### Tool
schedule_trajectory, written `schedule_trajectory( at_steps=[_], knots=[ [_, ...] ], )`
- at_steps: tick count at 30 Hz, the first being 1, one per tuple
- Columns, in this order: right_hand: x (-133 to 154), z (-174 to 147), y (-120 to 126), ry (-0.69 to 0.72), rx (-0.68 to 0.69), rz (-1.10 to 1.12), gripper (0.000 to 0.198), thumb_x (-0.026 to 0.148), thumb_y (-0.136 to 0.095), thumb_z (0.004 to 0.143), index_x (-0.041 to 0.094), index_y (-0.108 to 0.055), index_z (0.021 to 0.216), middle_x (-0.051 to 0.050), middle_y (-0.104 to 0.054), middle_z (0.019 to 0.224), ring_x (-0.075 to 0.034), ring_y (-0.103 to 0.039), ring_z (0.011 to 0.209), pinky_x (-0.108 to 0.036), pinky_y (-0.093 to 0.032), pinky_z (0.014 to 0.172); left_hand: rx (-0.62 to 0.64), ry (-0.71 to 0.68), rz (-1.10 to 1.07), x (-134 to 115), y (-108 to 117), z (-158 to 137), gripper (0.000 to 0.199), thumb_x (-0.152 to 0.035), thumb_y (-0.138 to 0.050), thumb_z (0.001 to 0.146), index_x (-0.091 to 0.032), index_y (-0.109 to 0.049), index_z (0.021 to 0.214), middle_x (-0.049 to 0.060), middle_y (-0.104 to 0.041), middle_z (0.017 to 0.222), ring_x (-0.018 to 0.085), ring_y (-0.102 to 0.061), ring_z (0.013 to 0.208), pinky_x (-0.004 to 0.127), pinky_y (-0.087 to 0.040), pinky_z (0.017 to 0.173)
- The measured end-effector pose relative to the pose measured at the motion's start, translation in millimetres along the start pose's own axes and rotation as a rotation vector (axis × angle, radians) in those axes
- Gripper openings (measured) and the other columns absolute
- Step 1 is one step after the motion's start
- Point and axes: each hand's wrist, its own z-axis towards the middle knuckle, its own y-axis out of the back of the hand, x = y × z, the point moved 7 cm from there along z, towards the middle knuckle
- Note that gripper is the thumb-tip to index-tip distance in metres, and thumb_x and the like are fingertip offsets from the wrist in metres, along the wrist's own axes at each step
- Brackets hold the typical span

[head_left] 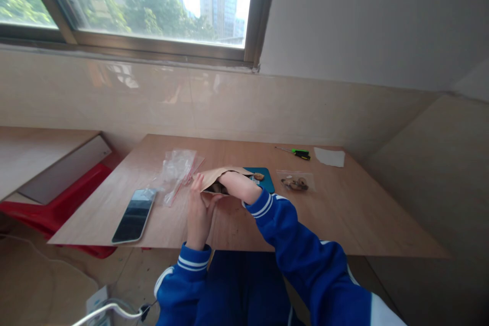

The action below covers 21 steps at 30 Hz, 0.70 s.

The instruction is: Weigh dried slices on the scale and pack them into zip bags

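Observation:
My left hand (199, 209) is wrapped around the near left side of a brown paper bag (208, 179), thumb along its lower edge. The bag lies tilted with its mouth towards me, and its inside looks dark. My right hand (237, 184) reaches into that mouth; its fingers are hidden inside. Just behind the bag lies a flat teal-blue thing (268, 179), partly covered, with a small brown piece (259, 177) on it. To the right, a clear zip bag (295, 182) contains several small brown ring-like pieces.
Crumpled clear plastic bags (178, 170) and a smartphone (134, 215) lie on the left of the wooden table (328, 224). Screwdrivers (298, 153) and a white paper piece (329, 157) are at the back right. A red stool (76, 204) stands at the left.

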Motion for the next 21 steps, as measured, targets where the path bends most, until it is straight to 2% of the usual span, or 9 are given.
schedule_trajectory(
  at_steps=[3,5,7,10,13,16,19,21],
  knots=[
    [18,-1,-12,0.108,0.266,-0.357,0.023,0.000,-0.064,0.075,0.017,-0.072,0.089,-0.009,-0.074,0.101,-0.025,-0.068,0.100,-0.036,-0.050,0.095,0.005,0.030,0.000,8,-1,-1,0.063,-0.042,-0.059,0.087,-0.020,-0.035,0.141,0.017,-0.049,0.140,0.029,-0.044,0.134,0.051,-0.036,0.110],
    [31,-5,-13,0.157,0.385,-0.604,0.018,0.003,-0.061,0.081,0.013,-0.070,0.093,-0.014,-0.072,0.105,-0.027,-0.068,0.102,-0.037,-0.050,0.092,0.012,0.036,0.007,12,-1,-1,0.062,-0.044,-0.058,0.087,-0.020,-0.036,0.140,0.017,-0.050,0.139,0.029,-0.045,0.133,0.051,-0.038,0.109],
    [42,-6,-4,0.131,0.403,-0.713,0.012,0.006,-0.059,0.085,0.011,-0.068,0.092,-0.016,-0.072,0.102,-0.028,-0.069,0.097,-0.035,-0.051,0.084,0.014,0.034,0.020,14,-1,1,0.061,-0.045,-0.056,0.088,-0.020,-0.036,0.140,0.018,-0.050,0.139,0.029,-0.047,0.131,0.051,-0.039,0.108],
    [52,-10,12,0.069,0.379,-0.673,0.006,0.012,-0.061,0.087,0.012,-0.065,0.091,-0.013,-0.073,0.095,-0.025,-0.070,0.089,-0.030,-0.050,0.075,0.015,0.023,0.025,15,-2,4,0.061,-0.046,-0.055,0.088,-0.018,-0.036,0.139,0.019,-0.050,0.138,0.029,-0.048,0.130,0.051,-0.040,0.106],
    [54,-13,27,0.067,0.293,-0.489,0.005,0.016,-0.063,0.088,0.016,-0.064,0.093,-0.007,-0.073,0.093,-0.021,-0.069,0.089,-0.027,-0.048,0.076,0.019,0.029,0.003,17,-3,8,0.060,-0.046,-0.055,0.088,-0.018,-0.038,0.138,0.019,-0.050,0.138,0.029,-0.049,0.129,0.050,-0.040,0.106],
    [46,-16,51,0.059,0.123,-0.249,0.006,0.020,-0.065,0.086,0.017,-0.065,0.091,-0.003,-0.073,0.089,-0.018,-0.069,0.086,-0.026,-0.049,0.076,0.029,0.058,-0.017,18,-4,12,0.057,-0.045,-0.055,0.089,-0.017,-0.039,0.136,0.019,-0.050,0.138,0.029,-0.047,0.130,0.049,-0.041,0.106],
    [23,-28,87,0.019,-0.125,-0.045,0.017,0.032,-0.069,0.082,0.019,-0.067,0.091,-0.002,-0.073,0.087,-0.017,-0.068,0.081,-0.027,-0.051,0.075,0.035,0.089,-0.016,18,-3,15,0.054,-0.045,-0.055,0.089,-0.017,-0.041,0.134,0.019,-0.051,0.137,0.028,-0.048,0.130,0.049,-0.041,0.105],
    [-5,-41,108,-0.052,-0.262,-0.016,0.023,0.038,-0.070,0.080,0.019,-0.069,0.094,-0.003,-0.072,0.088,-0.017,-0.067,0.080,-0.028,-0.051,0.075,0.041,0.107,-0.017,17,-3,15,0.054,-0.046,-0.054,0.089,-0.018,-0.041,0.134,0.018,-0.051,0.137,0.029,-0.048,0.130,0.050,-0.041,0.105]
  ],
)
